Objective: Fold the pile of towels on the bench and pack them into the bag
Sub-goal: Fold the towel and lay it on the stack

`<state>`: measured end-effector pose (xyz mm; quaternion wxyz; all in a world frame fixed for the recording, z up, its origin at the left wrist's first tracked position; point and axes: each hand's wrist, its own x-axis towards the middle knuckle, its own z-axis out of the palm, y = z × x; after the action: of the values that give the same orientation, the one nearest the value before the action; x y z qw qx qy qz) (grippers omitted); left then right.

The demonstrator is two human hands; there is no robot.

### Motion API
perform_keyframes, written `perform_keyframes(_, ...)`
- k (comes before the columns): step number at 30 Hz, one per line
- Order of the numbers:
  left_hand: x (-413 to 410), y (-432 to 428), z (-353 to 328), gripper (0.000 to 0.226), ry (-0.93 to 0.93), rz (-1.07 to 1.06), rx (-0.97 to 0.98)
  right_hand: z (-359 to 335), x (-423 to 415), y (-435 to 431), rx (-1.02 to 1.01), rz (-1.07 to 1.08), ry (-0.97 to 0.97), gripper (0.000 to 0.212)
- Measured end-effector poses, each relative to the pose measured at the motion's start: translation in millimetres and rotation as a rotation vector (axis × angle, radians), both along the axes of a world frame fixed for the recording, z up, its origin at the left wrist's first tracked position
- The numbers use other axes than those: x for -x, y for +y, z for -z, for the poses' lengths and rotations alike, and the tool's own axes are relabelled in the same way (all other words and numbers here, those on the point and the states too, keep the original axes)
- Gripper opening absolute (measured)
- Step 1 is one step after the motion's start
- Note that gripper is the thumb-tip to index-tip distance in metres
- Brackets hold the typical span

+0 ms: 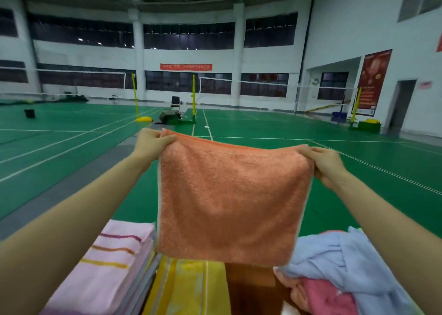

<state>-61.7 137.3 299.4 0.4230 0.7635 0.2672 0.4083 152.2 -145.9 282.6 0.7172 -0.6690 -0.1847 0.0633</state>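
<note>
An orange towel hangs in the air in front of me, doubled over with its fold at the top. My left hand pinches its upper left corner and my right hand pinches its upper right corner. Below it lies the brown bench. A folded pink towel with coloured stripes sits at the lower left, and a yellow striped towel lies beside it. A loose pile with a light blue towel and a pink towel is at the lower right. No bag is in view.
A green badminton court floor stretches ahead with white lines. Yellow net posts and nets stand further back, with a chair between them. A grey strip runs along the floor on the left.
</note>
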Motion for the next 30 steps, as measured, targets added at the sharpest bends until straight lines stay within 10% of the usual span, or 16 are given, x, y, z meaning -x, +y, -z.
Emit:
perform_keyframes(6, -32.7, -35.9, -19.9, 0.008, -0.004, -0.023, -0.026, -28.1, 36.6, 47.3, 0.111, 0.394, -0.291, 0.024)
perform_keyframes(16, -34.8, -128.2, -47.9, 0.047, -0.27, 0.289, 0.153, -48.7, 119.6, 76.8, 0.063, 0.056, -0.766, 0.02)
perform_keyframes(20, -16.5, -134.7, -46.1, 0.049, -0.271, 0.459, 0.155, -49.5, 117.4, 63.9, -0.044, -0.077, -0.667, 0.016)
perform_keyframes(23, -8.0, -114.5, -32.9, 0.021, -0.27, 0.468, -0.191, -58.4, 109.1, 54.9, -0.161, -0.108, -0.411, 0.011)
perform_keyframes(26, -14.0, -78.2, -13.7, 0.081, -0.03, 0.144, -0.589, -63.7, 103.8, 50.1, -0.214, -0.231, -0.256, 0.012)
perform_keyframes(30, -8.0, -60.5, -1.1, 0.089, 0.041, 0.456, 0.13, -63.3, 94.1, 51.7, -0.248, -0.403, -0.173, 0.015)
